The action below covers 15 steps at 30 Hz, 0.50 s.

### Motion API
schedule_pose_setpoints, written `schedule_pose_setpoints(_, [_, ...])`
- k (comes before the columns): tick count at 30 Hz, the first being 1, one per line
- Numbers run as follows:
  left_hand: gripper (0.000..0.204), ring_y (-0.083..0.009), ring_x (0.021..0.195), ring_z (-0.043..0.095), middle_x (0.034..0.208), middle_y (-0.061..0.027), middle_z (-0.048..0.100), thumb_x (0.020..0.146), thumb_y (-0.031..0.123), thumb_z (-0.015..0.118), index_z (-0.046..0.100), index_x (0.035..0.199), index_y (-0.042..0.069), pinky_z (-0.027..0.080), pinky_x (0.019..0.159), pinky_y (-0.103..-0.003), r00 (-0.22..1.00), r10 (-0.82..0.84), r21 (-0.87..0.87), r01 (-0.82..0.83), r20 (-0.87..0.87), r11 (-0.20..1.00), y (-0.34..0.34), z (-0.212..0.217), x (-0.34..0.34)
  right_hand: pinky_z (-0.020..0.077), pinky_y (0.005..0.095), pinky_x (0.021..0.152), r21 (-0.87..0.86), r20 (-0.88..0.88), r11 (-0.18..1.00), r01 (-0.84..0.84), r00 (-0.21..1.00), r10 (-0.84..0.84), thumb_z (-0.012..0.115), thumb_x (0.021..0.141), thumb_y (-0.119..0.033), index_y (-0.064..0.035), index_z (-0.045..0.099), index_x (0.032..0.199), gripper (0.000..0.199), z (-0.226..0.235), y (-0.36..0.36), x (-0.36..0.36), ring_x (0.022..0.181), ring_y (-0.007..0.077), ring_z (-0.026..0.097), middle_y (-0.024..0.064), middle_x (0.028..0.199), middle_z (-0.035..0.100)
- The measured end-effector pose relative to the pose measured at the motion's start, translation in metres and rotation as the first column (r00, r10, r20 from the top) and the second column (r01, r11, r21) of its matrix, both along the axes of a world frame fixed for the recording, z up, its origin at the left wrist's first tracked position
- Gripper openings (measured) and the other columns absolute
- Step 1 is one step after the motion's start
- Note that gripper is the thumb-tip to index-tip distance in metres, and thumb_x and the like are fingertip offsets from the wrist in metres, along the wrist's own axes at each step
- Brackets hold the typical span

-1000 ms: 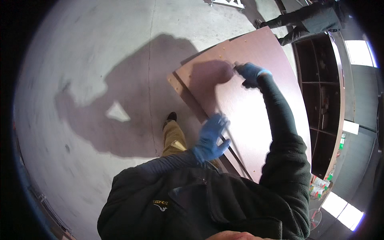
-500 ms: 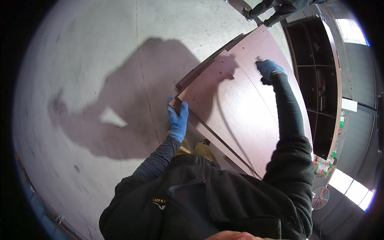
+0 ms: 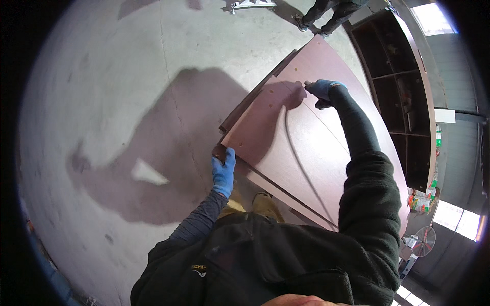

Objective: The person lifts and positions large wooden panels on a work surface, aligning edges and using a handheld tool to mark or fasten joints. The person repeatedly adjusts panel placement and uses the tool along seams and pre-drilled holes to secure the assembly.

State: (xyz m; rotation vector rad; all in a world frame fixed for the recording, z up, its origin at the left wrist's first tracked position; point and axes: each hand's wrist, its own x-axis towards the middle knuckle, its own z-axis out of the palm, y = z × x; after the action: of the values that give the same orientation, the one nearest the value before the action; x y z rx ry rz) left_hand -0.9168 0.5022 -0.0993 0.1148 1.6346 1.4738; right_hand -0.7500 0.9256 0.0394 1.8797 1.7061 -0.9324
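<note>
A stack of reddish-brown wooden panels [image 3: 316,168] lies in front of me, with small drilled holes along the top panel's left end. My left hand [image 3: 223,171], in a blue glove, grips the near left corner of a panel, thumb apart from the fingers. Above the middle of the top panel is my right hand [image 3: 324,92], also gloved in blue and closed round a small tool [image 3: 308,83]. Only the tool's pale tip shows; the hand hides the rest. A thin curved shadow, like that of a hose, crosses the panel below it.
At the right stands a dark open cabinet [image 3: 403,97] with several compartments. A person's legs [image 3: 326,15] are beyond the stack's far corner, near a white metal frame [image 3: 252,5]. A round fan [image 3: 423,241] stands at lower right. Grey concrete floor [image 3: 102,102] spreads leftward.
My right hand has moved left across the top panel with the tool in it. My left hand stays at the panel corner. The view has shifted, bringing the white frame in at the top.
</note>
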Motion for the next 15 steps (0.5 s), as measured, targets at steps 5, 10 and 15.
schedule_pose_setpoints(5, [0.086, -0.0299, 0.15, 0.046, 0.165, -0.0218, 0.045, 0.105, 0.045, 0.072, 0.036, 0.163, -0.006, 0.038, 0.125, -0.042, 1.0, -0.026, 0.027, 0.026, 0.01, 0.999, -0.005, -0.005, 0.002, 0.0522, 0.0509, 0.108, 0.413, 0.163, 0.897, -0.156, 0.982, 0.095, 0.045, 0.109, -0.043, -0.0204, 0.048, 0.163, 0.059, -0.019, 0.061, 0.015, 0.127, 0.0339, 0.066, 0.0166, 0.153, 0.062])
schedule_pose_setpoints(10, [0.078, -0.0276, 0.144, 0.051, 0.161, -0.0172, 0.05, 0.106, 0.041, 0.071, 0.04, 0.162, -0.003, 0.042, 0.121, -0.042, 0.999, -0.031, -0.092, 0.034, 0.039, 0.995, -0.007, -0.003, -0.002, 0.0437, 0.0513, 0.12, 0.311, 0.194, 0.932, -0.187, 0.972, 0.131, 0.047, 0.106, -0.039, -0.0264, 0.045, 0.165, 0.06, -0.058, 0.092, 0.035, 0.147, 0.0352, 0.054, 0.0157, 0.161, 0.055])
schedule_pose_setpoints(15, [0.08, -0.026, 0.142, 0.051, 0.158, -0.0156, 0.052, 0.104, 0.045, 0.072, 0.041, 0.161, -0.002, 0.042, 0.12, -0.042, 0.998, -0.058, -0.08, 0.06, 0.031, 0.995, -0.005, 0.006, -0.006, 0.0647, 0.045, 0.074, 0.303, -0.024, 0.947, -0.108, 0.992, 0.121, 0.052, 0.109, -0.042, -0.0159, 0.063, 0.146, 0.047, 0.005, 0.008, 0.012, 0.094, 0.0312, 0.08, 0.0171, 0.128, 0.075])
